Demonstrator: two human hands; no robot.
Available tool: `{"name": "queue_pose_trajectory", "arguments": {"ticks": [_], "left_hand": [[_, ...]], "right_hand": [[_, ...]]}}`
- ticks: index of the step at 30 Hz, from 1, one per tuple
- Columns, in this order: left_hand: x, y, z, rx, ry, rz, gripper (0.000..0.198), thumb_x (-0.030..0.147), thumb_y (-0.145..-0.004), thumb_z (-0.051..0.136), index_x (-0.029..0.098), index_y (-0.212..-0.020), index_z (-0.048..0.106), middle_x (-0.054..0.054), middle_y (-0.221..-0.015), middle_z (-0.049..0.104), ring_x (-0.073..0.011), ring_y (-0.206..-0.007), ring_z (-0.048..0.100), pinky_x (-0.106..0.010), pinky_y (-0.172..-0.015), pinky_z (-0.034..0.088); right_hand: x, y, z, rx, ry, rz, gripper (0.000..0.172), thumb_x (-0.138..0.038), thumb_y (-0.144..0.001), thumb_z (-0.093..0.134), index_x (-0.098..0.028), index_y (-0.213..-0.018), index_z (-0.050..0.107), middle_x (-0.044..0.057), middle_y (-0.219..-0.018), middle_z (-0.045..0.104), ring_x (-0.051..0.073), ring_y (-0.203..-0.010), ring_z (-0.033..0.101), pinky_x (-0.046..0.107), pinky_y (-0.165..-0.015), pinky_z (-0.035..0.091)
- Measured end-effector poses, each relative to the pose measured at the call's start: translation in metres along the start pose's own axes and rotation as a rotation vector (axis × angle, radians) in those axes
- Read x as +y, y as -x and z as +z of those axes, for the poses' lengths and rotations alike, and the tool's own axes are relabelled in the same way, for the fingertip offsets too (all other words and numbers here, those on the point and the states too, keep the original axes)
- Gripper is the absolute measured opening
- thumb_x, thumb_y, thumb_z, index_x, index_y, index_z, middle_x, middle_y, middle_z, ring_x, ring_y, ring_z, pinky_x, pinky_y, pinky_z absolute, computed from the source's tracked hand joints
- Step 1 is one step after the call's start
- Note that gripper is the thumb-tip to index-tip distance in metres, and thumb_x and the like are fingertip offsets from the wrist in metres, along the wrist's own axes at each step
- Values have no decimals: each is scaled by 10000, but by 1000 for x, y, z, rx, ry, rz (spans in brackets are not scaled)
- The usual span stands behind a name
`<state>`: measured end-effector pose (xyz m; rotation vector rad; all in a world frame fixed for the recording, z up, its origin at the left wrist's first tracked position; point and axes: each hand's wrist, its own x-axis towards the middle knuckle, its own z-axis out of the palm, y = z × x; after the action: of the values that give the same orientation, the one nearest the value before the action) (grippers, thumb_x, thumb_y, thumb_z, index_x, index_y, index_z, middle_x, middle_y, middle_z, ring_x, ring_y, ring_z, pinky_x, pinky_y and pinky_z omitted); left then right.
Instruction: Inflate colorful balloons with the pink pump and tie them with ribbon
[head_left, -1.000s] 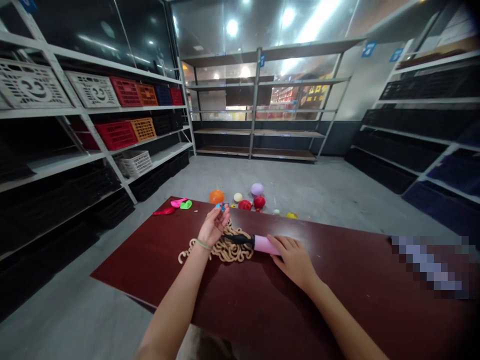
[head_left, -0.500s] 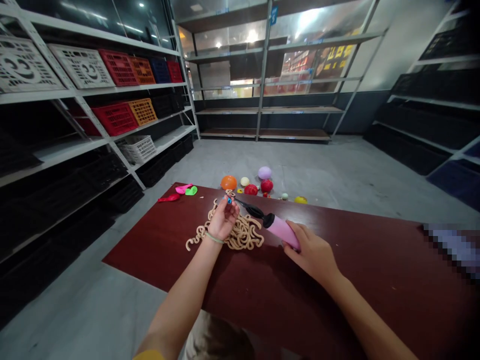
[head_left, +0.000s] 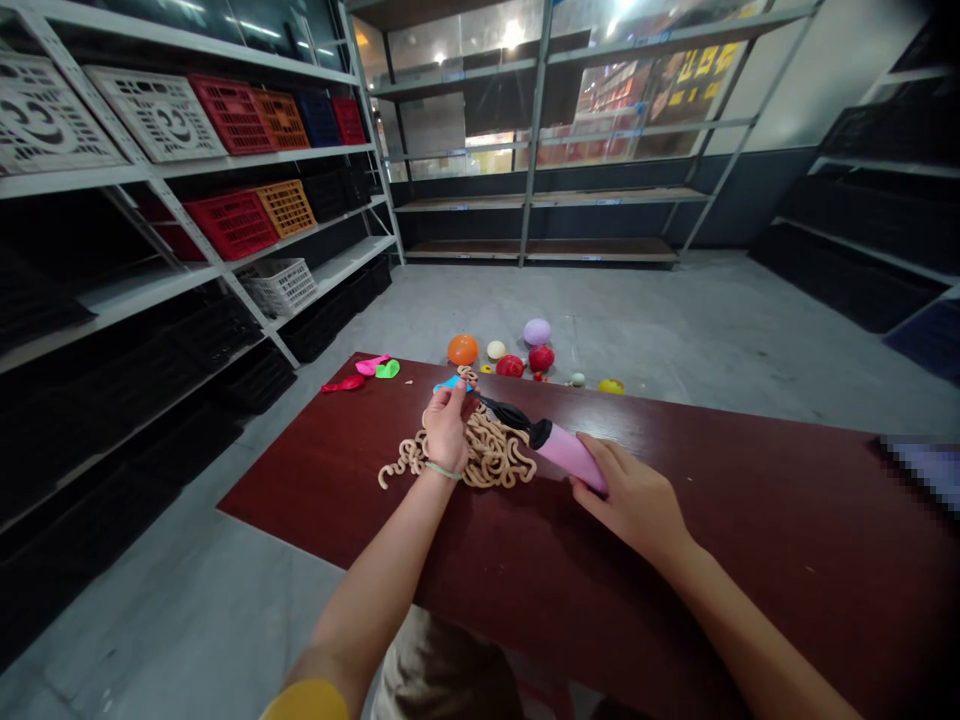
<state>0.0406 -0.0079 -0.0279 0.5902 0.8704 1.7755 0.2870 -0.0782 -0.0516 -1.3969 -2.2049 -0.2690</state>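
Note:
My left hand (head_left: pixel 445 430) pinches a small blue balloon (head_left: pixel 450 384) at the black nozzle tip of a pink hand pump (head_left: pixel 559 448). My right hand (head_left: pixel 632 494) is wrapped round the pink barrel of the pump, which is tilted up to the left above the dark red table (head_left: pixel 750 560). Under both lies a heap of tan curly cord (head_left: pixel 487 455).
Flat red, pink and green balloons (head_left: pixel 367 372) lie at the table's far left corner. Several inflated balloons (head_left: pixel 525 352) sit on the grey floor beyond. Shelving with coloured crates (head_left: pixel 240 215) lines the left; dark racks stand at right. A blurred patch covers the table's right end.
My right hand lifted the pump off the table and tilted its nozzle toward my left hand. The blue balloon now meets the nozzle tip. My head tipped down.

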Motion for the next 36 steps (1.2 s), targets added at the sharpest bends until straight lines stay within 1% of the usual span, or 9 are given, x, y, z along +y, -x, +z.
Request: {"name": "queue_pose_trajectory", "arguments": {"ticks": [7,12,18,21,24,28,31,36], "left_hand": [[-3,3,1,-8,-20,14,166,315,-793,729,175,-840,653,-15,-860,676,-130,-806,650,-258,-777,505],[-7,3,0,-22,-49,22,109,267,-822,696,177,-838,637,-12,-885,664,-129,-819,639,-268,-811,515],[-13,5,1,-58,-54,60,167,304,-769,750,179,-841,665,-9,-871,679,-137,-805,638,-282,-811,522],[-14,6,2,-38,-105,66,154,297,-763,756,190,-838,675,-11,-896,689,-141,-833,639,-275,-824,515],[-15,6,1,-16,-163,65,137,289,-765,757,198,-837,685,-10,-874,691,-146,-841,642,-271,-820,507],[-16,6,0,-42,-210,89,147,307,-762,761,191,-832,701,-7,-833,689,-137,-809,638,-254,-804,498],[-16,7,0,-62,-221,71,172,327,-764,758,192,-857,706,-9,-845,693,-131,-784,638,-251,-779,504],[-15,8,0,-63,-215,15,204,329,-759,762,190,-899,710,-26,-871,703,-156,-799,658,-279,-780,515]], "right_hand": [[-1,0,-1,5,24,12,486,-366,-880,536,-205,-1337,497,86,-1205,663,234,-954,671,321,-746,518],[-2,0,0,11,38,16,496,-373,-881,538,-199,-1343,495,94,-1199,664,236,-927,674,321,-722,517],[-4,0,-1,22,10,27,493,-368,-875,545,-208,-1339,500,93,-1209,662,242,-953,675,324,-741,524],[-5,0,-2,25,11,31,491,-361,-873,543,-208,-1337,505,97,-1191,669,246,-942,676,328,-739,524],[-5,0,-1,20,5,33,501,-360,-876,537,-210,-1352,497,101,-1185,670,247,-938,674,331,-742,523],[-5,0,0,9,19,34,502,-371,-879,540,-200,-1349,501,90,-1183,670,237,-914,673,325,-724,520],[-5,0,0,8,23,32,497,-377,-879,542,-195,-1341,508,85,-1176,671,233,-904,671,328,-717,519],[-5,1,0,16,13,31,505,-363,-883,532,-198,-1358,498,84,-1192,664,228,-934,665,329,-747,519]]}}
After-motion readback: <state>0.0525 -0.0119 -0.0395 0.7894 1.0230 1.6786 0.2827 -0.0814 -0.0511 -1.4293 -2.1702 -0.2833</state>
